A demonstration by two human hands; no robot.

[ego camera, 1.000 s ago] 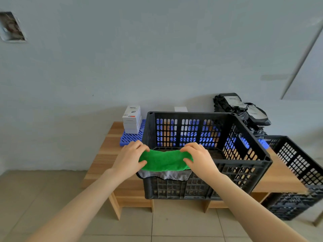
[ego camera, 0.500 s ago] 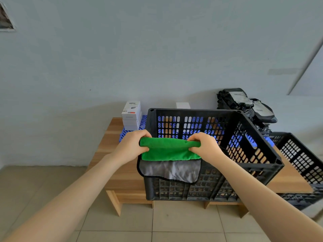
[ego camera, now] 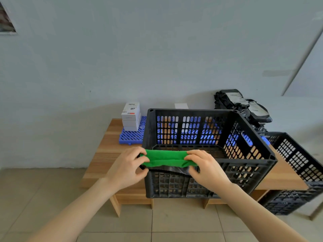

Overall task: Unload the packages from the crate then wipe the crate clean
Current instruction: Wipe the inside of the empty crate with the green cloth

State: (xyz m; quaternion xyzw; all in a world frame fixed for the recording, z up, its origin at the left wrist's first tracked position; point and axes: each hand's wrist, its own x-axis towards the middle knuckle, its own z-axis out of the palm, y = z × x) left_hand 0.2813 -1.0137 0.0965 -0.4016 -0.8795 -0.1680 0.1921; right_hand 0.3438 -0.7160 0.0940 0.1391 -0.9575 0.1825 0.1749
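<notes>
A black slatted crate stands on a low wooden table, its inside holding nothing that I can see. Over its near rim I stretch a green cloth with a grey underside. My left hand pinches the cloth's left end and my right hand pinches its right end. White boxes are stacked on a blue plastic pallet behind the crate on the left. Black bagged packages are piled at the back right.
A second black crate leans at the table's right end, reaching down to the tiled floor. A pale wall closes the back. A small white box peeks over the crate's far rim.
The cloth has been folded tighter: the hanging grey flap seen half a second ago is now mostly tucked under the green. Both hands stay at its ends on the near rim.
</notes>
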